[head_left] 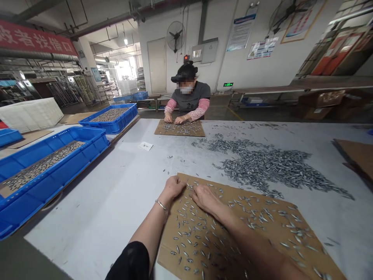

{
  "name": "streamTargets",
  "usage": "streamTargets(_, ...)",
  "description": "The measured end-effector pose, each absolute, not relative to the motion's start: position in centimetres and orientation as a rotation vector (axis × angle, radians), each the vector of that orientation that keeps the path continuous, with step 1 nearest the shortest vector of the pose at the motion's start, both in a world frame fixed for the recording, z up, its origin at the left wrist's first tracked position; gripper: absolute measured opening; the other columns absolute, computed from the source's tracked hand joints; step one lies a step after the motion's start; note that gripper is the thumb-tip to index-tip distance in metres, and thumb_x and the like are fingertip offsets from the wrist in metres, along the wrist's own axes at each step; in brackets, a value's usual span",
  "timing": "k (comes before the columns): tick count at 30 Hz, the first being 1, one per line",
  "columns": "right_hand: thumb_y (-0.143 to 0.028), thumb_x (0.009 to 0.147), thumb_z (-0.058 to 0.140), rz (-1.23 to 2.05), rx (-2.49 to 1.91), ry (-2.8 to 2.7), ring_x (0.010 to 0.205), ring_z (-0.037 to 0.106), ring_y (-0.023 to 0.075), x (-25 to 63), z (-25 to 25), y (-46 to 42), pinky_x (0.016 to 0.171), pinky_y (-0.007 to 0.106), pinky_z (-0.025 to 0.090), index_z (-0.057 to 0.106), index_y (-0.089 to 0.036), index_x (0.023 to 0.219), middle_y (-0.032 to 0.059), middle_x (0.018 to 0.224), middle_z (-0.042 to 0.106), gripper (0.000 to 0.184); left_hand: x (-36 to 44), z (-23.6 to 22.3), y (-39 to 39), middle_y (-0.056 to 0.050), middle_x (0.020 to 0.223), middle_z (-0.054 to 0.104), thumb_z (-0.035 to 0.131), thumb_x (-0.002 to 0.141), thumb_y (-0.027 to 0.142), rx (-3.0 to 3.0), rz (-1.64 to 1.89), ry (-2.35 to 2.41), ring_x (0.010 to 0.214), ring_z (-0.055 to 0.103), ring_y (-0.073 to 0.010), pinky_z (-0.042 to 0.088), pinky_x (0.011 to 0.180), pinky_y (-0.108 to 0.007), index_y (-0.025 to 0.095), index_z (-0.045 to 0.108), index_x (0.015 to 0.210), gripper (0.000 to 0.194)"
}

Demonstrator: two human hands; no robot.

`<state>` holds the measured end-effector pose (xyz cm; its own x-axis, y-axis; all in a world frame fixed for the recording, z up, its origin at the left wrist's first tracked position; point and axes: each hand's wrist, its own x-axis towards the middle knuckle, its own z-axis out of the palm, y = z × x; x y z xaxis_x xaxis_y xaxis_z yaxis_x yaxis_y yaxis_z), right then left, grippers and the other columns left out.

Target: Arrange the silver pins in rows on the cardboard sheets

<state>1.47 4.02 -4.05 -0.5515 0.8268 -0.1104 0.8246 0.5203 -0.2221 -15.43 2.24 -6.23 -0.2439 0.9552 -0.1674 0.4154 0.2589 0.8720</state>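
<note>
A sheet of brown cardboard (171,249) lies on the white table in front of me, strewn with small, pointed, silvery metal pieces (204,244). My left hand (175,188) is over the sheet's far left corner, its fingers curled together. Close to its right, my right hand (204,197) reaches down to the cardboard with thumb and fingers drawn together. Whatever either hand's fingertips hold is too small or hidden to make out. The pieces on the left part of the sheet lie spaced apart, while those on the right are more bunched.
A large loose pile of the same pieces (262,165) spreads beyond my sheet. Opposite, a co-worker (190,97) handles pieces on another cardboard sheet (163,131). Blue trays (96,138) with covered cardboard stand left. A small white paper (145,146) and more cardboard (357,155) lie on the table.
</note>
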Motion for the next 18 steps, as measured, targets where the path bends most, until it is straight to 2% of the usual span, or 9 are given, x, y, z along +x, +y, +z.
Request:
streamTargets(3,-0.023,0.093,0.053,0.441,-1.552,-2.713,0.073,0.064,0.0215,0.8,-3.6,4.0,0.058,0.030,0.028,0.064,-0.020,0.075,0.0104,0.081,0.071,0.021,-16.8,-6.5,2.6,0.007,0.055,0.047,0.065,0.082,0.030,1.081,1.033,1.659,0.051,0.042,-0.0101,0.032,0.052,-0.024,0.021,0.051,0.069,0.021)
streamTargets(7,-0.019,0.091,0.050,0.444,-1.597,-2.699,0.065,0.060,0.0176,0.4,-3.2,4.4,0.056,0.028,0.029,0.063,-0.020,0.076,0.0065,0.075,0.068,0.020,-17.9,-6.9,2.8,0.006,0.054,0.049,0.070,0.078,0.038,0.937,1.112,1.453,0.046,0.039,-0.0072,0.032,0.050,-0.023,0.020,0.051,0.066,0.029)
streamTargets(12,-0.022,0.100,0.043,0.281,-1.518,-2.749,0.091,0.064,0.0207,-1.2,-3.0,4.4,0.067,0.028,0.033,0.065,-0.017,0.102,0.0118,0.107,0.070,0.023,-18.3,-7.6,3.0,0.006,0.052,0.049,0.074,0.076,0.037,0.833,1.181,1.298,0.043,0.038,-0.0058,0.030,0.047,-0.023,0.018,0.055,0.065,0.029)
streamTargets(18,-0.012,0.100,0.041,0.187,-1.442,-2.919,0.097,0.068,0.0257,-3.3,-3.0,4.1,0.073,0.032,0.035,0.067,-0.015,0.114,0.0159,0.110,0.072,0.030,-18.2,-8.5,3.5,0.006,0.050,0.050,0.077,0.078,0.036,0.770,1.242,1.236,0.042,0.039,-0.0058,0.029,0.046,-0.023,0.018,0.053,0.062,0.033)
